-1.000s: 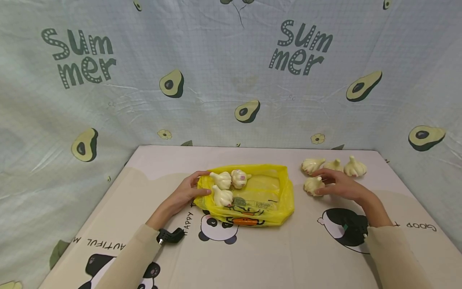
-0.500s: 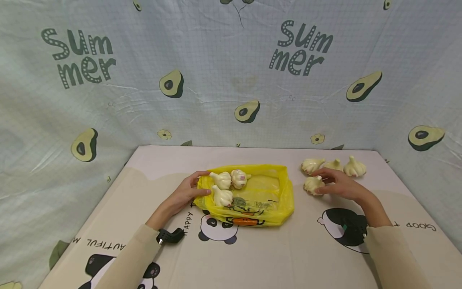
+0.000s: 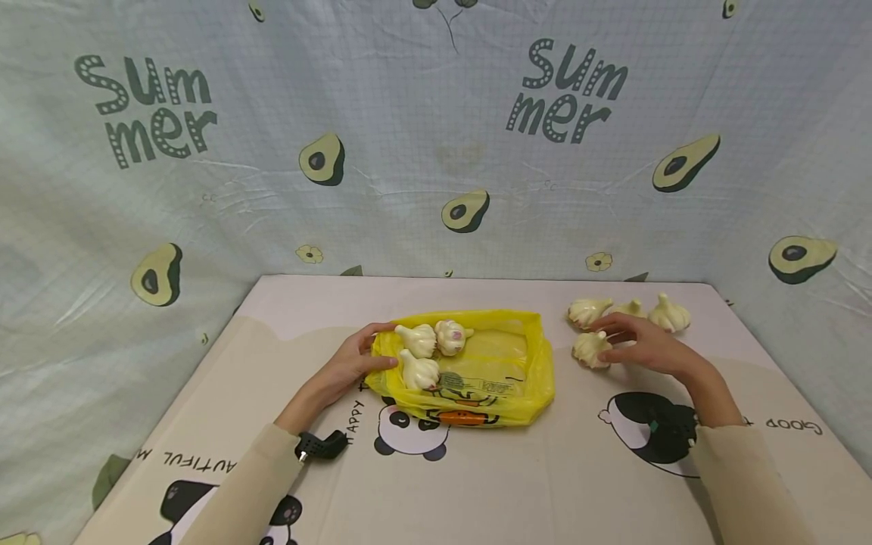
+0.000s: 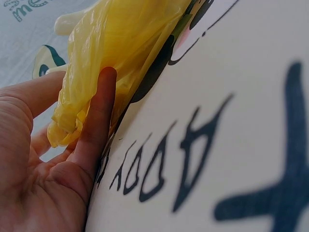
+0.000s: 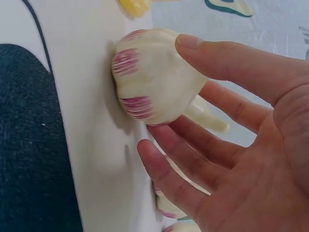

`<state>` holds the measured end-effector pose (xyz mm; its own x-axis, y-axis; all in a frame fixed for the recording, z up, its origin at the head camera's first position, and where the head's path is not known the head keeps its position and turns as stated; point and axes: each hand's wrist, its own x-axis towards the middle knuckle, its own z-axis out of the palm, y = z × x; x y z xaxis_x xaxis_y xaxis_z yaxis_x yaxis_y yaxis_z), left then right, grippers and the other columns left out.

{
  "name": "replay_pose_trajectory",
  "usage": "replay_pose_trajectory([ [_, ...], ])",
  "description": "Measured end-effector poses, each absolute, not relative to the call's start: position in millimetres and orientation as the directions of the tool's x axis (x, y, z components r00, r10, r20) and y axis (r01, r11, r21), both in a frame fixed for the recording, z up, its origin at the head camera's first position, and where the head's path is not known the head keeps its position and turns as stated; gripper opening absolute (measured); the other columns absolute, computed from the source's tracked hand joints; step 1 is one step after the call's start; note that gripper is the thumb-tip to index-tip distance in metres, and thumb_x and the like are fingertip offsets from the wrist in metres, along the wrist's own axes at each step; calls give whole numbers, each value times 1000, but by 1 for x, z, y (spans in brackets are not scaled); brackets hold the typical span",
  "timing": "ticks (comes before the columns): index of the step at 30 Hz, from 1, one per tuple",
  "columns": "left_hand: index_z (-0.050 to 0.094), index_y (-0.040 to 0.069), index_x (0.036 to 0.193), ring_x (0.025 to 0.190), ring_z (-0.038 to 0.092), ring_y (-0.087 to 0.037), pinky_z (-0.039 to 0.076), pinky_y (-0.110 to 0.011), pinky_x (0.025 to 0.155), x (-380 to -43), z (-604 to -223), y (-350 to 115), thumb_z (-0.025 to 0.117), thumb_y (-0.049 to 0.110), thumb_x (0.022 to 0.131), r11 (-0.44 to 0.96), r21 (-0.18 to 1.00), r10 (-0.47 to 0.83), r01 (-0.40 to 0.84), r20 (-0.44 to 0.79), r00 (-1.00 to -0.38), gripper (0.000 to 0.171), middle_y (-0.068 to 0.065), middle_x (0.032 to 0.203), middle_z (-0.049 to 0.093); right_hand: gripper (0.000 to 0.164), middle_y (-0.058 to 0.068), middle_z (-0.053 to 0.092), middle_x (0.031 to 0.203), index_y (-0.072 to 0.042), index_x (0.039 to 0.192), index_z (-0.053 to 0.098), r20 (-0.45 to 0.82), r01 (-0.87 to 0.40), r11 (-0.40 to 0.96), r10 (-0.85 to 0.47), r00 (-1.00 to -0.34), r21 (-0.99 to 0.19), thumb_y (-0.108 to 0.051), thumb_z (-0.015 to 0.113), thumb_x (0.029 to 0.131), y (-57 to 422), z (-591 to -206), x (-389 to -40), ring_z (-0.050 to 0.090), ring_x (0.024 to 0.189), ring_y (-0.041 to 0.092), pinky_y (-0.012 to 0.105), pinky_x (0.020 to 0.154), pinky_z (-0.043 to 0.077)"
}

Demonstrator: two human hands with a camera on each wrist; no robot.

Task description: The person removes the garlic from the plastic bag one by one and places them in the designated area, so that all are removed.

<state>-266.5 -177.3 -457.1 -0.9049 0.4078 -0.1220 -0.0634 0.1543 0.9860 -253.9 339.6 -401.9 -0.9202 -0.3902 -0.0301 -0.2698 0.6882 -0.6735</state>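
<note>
Bag (image 3: 493,352) yel. w/ blk & orange print; garlic (image 5: 154,77) cream w/ purple streaks; sleeves (image 3: 749,484) beige.

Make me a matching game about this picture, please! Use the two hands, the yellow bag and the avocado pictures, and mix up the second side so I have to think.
Things:
1. left hand
2. right hand
3. bag
4. avocado pictures

Matches:
A. printed on the hanging cloth
B. thumb and fingers at a garlic bulb outside the bag
C. holding one end of the bag
D. yellow, with three garlic bulbs inside

Right pairs: 1-C, 2-B, 3-D, 4-A
</note>
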Motion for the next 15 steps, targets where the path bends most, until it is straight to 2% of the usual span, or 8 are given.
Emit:
replay_pose_trajectory([
  [3, 38, 12, 156, 121, 62, -20, 58, -26, 96, -267, -457, -177, 74, 12, 93, 150, 987, 411, -63, -120, -904, 73, -22, 159, 41, 50, 17, 64, 136, -5, 136, 61, -22, -272, 700, -381, -924, -661, -23, 78, 92, 340, -398, -253, 61, 124, 39, 41, 99, 54],
  [8, 38, 12, 156, 119, 64, -20, 59, -26, 95, -268, -458, -178, 74, 12, 93, 149, 987, 414, -62, -119, -902, 72, -22, 158, 42, 50, 19, 65, 135, -3, 136, 60, 0, -289, 699, -381, -924, -654, -20, 77, 92, 341, -394, -252, 62, 123, 40, 26, 94, 53],
  [10, 38, 12, 156, 119, 64, -20, 59, -26, 95, -268, -459, -178, 74, 12, 93, 150, 987, 415, -62, -120, -902, 72, -22, 158, 42, 50, 21, 65, 134, 0, 136, 59, 11, -298, 694, -386, -922, -655, -18, 77, 92, 341, -391, -251, 62, 123, 42, 25, 94, 53],
  [12, 38, 13, 156, 119, 64, -20, 59, -26, 95, -268, -459, -178, 74, 12, 93, 151, 986, 415, -63, -122, -901, 73, -22, 158, 42, 51, 23, 64, 134, 1, 136, 59, 18, -303, 698, -383, -923, -649, -18, 77, 92, 341, -389, -250, 62, 123, 43, 30, 96, 55],
  [15, 38, 13, 156, 119, 64, -20, 59, -26, 95, -269, -459, -179, 74, 13, 93, 156, 986, 414, -64, -125, -902, 73, -22, 158, 42, 52, 26, 62, 134, 3, 137, 57, 28, -308, 704, -380, -925, -640, -18, 76, 93, 340, -384, -249, 61, 123, 46, 47, 99, 57],
])
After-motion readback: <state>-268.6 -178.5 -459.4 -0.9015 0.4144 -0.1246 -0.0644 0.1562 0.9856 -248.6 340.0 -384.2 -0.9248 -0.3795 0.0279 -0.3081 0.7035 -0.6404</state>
